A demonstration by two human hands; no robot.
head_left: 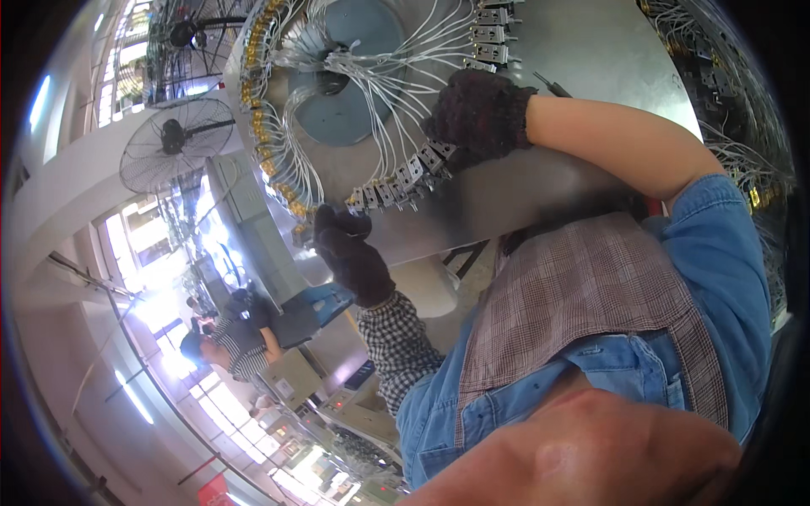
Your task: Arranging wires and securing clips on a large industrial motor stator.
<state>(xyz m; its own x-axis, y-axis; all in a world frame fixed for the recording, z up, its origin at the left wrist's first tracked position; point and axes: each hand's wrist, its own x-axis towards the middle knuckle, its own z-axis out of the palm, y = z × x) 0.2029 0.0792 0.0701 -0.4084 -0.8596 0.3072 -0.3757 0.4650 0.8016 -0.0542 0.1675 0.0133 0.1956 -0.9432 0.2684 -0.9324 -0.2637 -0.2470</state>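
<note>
Both hands wear dark knit gloves. At the near left rim of a ring of wired parts, my left hand (348, 253) has its fingers curled in beside the last yellow-brass piece (301, 232); whatever they hold is hidden. My right hand (483, 114) is closed over the ring's right side, touching or just above the small metal blocks (411, 173); its fingertips are hidden. White wires (380, 80) fan out from a bundle at the middle to the metal blocks and to a row of yellow-brass pieces (253, 93) along the left.
A round grey disc (337, 122) lies beneath the wires on the metal tabletop (591, 42). A thin dark tool (551, 84) rests beyond my right wrist. More wired parts (726, 84) hang at the far right. Fans (173, 139) and a seated person (245, 346) are at the left.
</note>
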